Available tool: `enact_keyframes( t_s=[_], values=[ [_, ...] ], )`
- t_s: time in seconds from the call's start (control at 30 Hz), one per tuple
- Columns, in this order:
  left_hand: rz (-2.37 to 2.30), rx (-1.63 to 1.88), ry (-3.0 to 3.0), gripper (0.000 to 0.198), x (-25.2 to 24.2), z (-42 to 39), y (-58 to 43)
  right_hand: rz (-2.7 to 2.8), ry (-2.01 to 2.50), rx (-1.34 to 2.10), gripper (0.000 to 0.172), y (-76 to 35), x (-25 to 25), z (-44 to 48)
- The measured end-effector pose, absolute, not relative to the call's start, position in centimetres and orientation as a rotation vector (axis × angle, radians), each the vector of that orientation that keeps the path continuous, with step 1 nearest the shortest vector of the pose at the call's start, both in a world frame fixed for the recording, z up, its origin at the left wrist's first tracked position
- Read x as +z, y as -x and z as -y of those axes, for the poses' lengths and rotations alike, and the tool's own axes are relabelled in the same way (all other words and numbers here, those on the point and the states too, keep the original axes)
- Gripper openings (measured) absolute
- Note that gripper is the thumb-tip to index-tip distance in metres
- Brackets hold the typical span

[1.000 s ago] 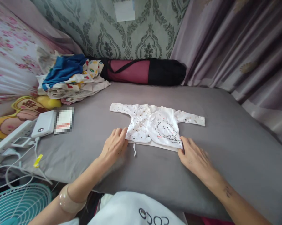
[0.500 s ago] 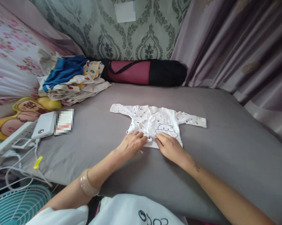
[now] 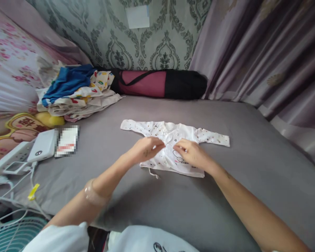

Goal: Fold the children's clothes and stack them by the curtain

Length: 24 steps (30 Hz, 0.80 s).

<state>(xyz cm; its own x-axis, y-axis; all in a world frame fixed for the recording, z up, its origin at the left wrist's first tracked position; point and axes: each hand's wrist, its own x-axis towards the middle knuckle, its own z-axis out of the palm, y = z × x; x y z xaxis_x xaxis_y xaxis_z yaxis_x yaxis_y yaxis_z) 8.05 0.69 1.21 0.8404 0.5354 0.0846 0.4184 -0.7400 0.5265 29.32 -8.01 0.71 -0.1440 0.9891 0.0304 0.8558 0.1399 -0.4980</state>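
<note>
A white baby shirt (image 3: 170, 134) with small prints and an animal drawing lies front up, both sleeves spread out to the sides. A thin tie (image 3: 154, 174) trails out below its hem on the left. Above the left part of the chest, my left hand (image 3: 148, 148) is closed in a pinch. My right hand (image 3: 191, 154) faces it from the right, also pinching, and covers part of the drawing. The fingertips meet near the shirt's front opening, a small gap apart. Whatever thin piece they hold is too small to make out.
The shirt lies on a grey-covered bed (image 3: 249, 168). At the back are a clothes pile (image 3: 76, 87) and a maroon and black roll bag (image 3: 147, 84). A power bank (image 3: 43, 145), power strip (image 3: 12, 157) and cables are at left, above a teal fan (image 3: 14, 234).
Both hands have moved up from the shirt's lower edge to its chest. The hem and the lettering under the drawing now show. The view has shifted slightly.
</note>
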Motion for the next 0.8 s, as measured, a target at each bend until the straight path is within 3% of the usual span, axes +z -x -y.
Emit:
enact_keyframes(
  t_s=[0.1,0.27,0.43,0.63,0.8],
  values=[
    [-0.623,0.408,-2.625,0.032,-0.3,-6.0,-11.2,2.018,1.803,0.379,0.028,-30.1,0.2,3.3],
    [-0.635,0.208,-2.806,0.039,-3.2,-10.8,-15.3,2.151,2.020,0.289,0.031,-30.1,-1.2,-0.7],
    [-0.620,0.117,-2.905,0.027,-3.3,-11.0,-15.5,2.298,2.090,0.260,0.024,-30.6,-1.5,-0.3],
    [-0.841,0.224,-2.839,0.028,-2.9,-9.5,-15.6,2.100,2.094,0.158,0.026,-30.1,-2.2,0.5],
    [-0.772,0.295,-2.721,0.026,-3.8,-9.3,-15.4,2.100,1.859,0.256,0.027,-31.0,-3.2,0.8]
  ],
)
